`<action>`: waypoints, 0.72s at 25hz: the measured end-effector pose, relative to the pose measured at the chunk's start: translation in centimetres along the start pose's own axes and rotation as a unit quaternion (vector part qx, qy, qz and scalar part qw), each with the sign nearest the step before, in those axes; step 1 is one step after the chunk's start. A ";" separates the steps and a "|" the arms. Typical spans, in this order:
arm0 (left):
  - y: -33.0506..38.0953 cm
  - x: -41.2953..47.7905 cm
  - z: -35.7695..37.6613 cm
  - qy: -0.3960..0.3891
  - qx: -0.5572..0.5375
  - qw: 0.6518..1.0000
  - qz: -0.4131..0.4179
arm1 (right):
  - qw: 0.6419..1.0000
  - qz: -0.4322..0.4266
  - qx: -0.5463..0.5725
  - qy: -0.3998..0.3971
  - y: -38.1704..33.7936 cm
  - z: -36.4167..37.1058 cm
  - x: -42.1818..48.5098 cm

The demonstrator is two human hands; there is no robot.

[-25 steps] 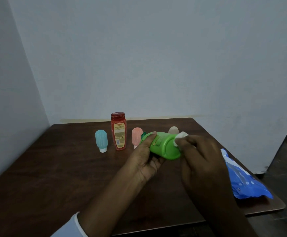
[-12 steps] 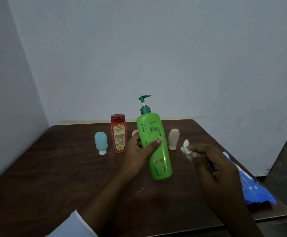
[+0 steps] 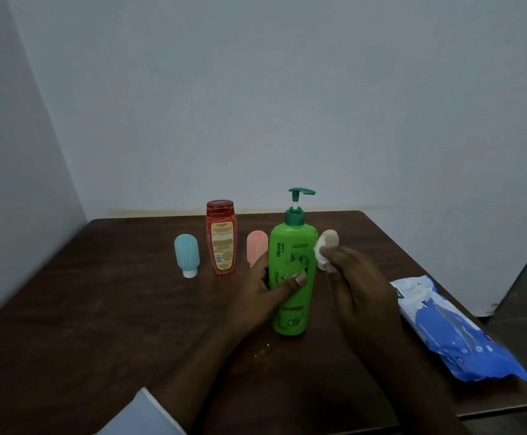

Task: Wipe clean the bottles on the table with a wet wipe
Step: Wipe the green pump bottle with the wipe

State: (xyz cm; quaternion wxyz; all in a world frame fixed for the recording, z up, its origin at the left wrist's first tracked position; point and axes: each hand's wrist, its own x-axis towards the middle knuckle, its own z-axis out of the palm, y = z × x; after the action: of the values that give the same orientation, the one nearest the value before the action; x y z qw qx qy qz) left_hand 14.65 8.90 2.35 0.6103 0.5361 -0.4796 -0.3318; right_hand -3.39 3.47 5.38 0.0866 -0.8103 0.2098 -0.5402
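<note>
Bare room is left across the near and left parts of the counter [image 3: 99, 309]. The wipe pack [image 3: 450, 334] lies along the right edge. At mid-counter the green pump bottle [image 3: 292, 246] is held upright, gripped by the left hand [image 3: 256, 296] with the thumb across its front. A wadded wet wipe [image 3: 320, 251] is pinched in the right hand [image 3: 359, 287] against the bottle's upper right side. A hard sideways stroke could tip the tall bottle or knock over the beige bottle [image 3: 330, 238] just behind. The pink bottle [image 3: 256, 248], red bottle [image 3: 220, 238] and teal bottle [image 3: 187, 252] are ranged leftward.
</note>
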 end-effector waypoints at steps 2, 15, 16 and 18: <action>-0.2 0.0 -0.1 -0.011 -0.013 1.000 -0.004 | 0.997 -0.065 -0.034 0.002 -0.2 1.1 1.0; 0.2 0.5 1.0 -0.015 -0.319 0.935 -0.153 | 0.982 -0.124 -0.116 -0.078 1.5 3.5 3.8; 0.3 0.3 1.0 -0.022 -0.337 0.928 -0.156 | 0.980 -0.132 -0.117 -0.089 1.4 3.5 4.0; 0.5 0.3 0.9 -0.027 -0.349 0.924 -0.157 | 0.973 -0.161 -0.113 -0.121 1.0 3.5 3.6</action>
State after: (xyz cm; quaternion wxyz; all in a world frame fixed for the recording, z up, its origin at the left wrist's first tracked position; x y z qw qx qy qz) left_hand 13.89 8.46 2.83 0.6859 0.3487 -0.2595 -0.5836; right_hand 0.73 0.76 6.64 -0.0687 -0.8975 0.1239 -0.4176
